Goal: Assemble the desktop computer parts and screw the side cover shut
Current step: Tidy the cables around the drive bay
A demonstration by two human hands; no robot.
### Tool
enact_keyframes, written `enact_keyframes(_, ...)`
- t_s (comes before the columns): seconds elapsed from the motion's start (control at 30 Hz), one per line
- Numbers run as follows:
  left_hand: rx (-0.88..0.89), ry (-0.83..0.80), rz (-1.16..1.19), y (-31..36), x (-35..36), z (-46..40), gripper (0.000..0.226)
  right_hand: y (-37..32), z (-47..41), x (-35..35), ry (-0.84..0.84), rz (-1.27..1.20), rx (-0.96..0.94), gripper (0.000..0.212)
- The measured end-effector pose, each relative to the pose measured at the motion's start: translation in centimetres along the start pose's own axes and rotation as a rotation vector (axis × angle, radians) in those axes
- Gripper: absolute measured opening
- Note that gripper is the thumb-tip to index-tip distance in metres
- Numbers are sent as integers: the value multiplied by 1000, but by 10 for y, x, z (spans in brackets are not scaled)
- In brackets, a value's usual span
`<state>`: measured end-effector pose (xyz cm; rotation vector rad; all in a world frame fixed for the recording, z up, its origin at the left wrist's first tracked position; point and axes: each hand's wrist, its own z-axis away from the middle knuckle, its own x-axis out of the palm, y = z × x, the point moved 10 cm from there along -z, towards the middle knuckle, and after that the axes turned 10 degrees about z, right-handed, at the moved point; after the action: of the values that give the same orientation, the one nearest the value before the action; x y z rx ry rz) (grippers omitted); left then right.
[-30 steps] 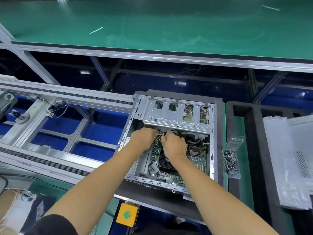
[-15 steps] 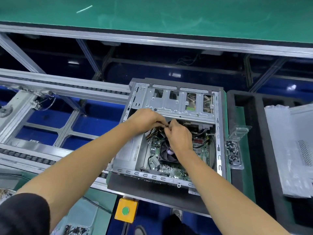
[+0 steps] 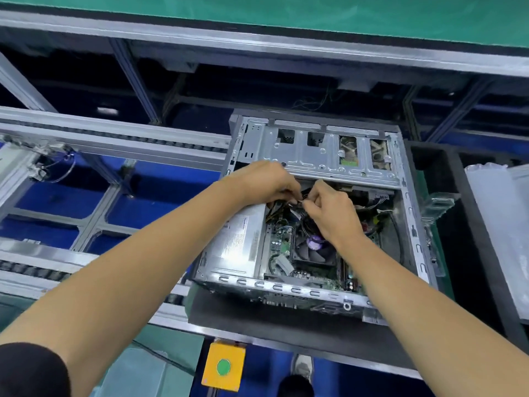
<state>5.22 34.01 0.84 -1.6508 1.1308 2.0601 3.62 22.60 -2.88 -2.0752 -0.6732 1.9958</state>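
Cabling (image 3: 297, 202) pinched between both hands, left hand (image 3: 264, 183) and right hand (image 3: 329, 213) meeting fingertip to fingertip, equally near, just below drive cage (image 3: 323, 151) inside open computer case (image 3: 412, 224) lying flat at conveyor's near edge, bundle running left-right.

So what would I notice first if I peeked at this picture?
Probably the open computer case lying on its side in the middle, with its shiny metal frame and a dark fan inside. Right above that fan, the left hand and the right hand meet, both pinching a bundle of wires. Near the bottom sits a bright yellow box with a green button.
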Motion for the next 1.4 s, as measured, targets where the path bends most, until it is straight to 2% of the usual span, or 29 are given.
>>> enact_keyframes(0.13,-10,10,33,-3,1,-2,14,6,-4,2,10,-113,12,17)
enact_keyframes(0.3,-81,48,82,-8,-2,-4,11,5,-8,4,16,-136,26,26)
enact_keyframes(0.53,-151,18,199,-13,1,-1,7,4,-8,3,61,-345,-11,6)
enact_keyframes(0.63,-190,23,215,-14,0,4,6,4,-7,4,46,-398,-13,14)
enact_keyframes(0.77,-268,88,162,-18,-6,9,7,4,-6,2,59,-362,-11,9)
enact_keyframes(0.87,-406,198,214,-29,-7,16,6,3,-7,-3,77,-245,-39,11)
enact_keyframes(0.93,-475,238,260,-33,-4,20,5,-6,-8,-5,64,-115,-117,13)
enact_keyframes(1.1,-529,196,435,-40,5,25,5,-37,-11,-13,106,159,-393,24)
enact_keyframes(1.23,-549,176,314,-37,10,23,18,-28,-16,-7,28,96,-366,20)
enact_keyframes(1.4,-599,165,568,-40,19,25,17,-23,-16,-3,-5,-26,-300,19)
